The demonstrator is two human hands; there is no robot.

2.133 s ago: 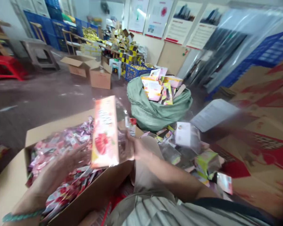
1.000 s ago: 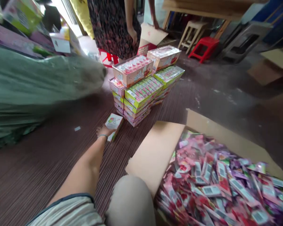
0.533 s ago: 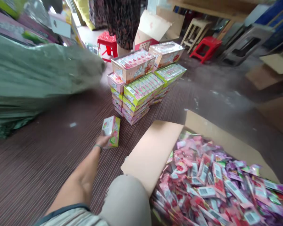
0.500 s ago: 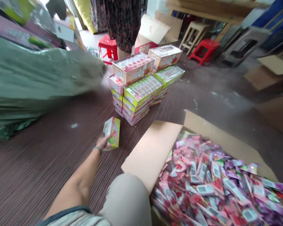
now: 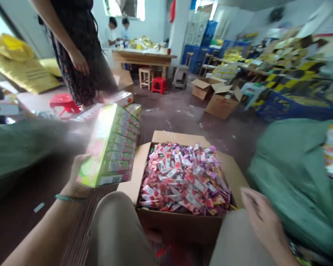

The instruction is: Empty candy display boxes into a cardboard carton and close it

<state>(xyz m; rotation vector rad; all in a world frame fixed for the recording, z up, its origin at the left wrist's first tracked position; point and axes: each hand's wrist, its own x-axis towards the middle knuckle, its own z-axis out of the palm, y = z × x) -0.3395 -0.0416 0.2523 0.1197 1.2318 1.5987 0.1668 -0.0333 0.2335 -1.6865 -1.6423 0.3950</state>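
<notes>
My left hand (image 5: 78,176) grips a green and pink display box (image 5: 111,147) from below and behind, its fingers partly hidden by the box. The box is tilted up, and several small packs show in rows through its face. Over my right knee is my right hand (image 5: 262,216), slightly blurred, its fingers stretched out and holding nothing. Between my knees stands an open cardboard carton (image 5: 180,220), heaped with pink, red and purple candy sachets (image 5: 183,179). Behind the held box, partly hidden, sit stacked display boxes (image 5: 120,99).
Green sacks (image 5: 283,177) bulge at my right and far left. A person in a dark patterned dress (image 5: 77,48) stands beyond the stack. Open cartons (image 5: 222,101), a red stool (image 5: 159,85) and a wooden table (image 5: 144,57) are farther back, with people behind it.
My left hand has lifted the green box from near the floor toward me. The view has swung up and right, bringing my right hand and more of the room into sight.
</notes>
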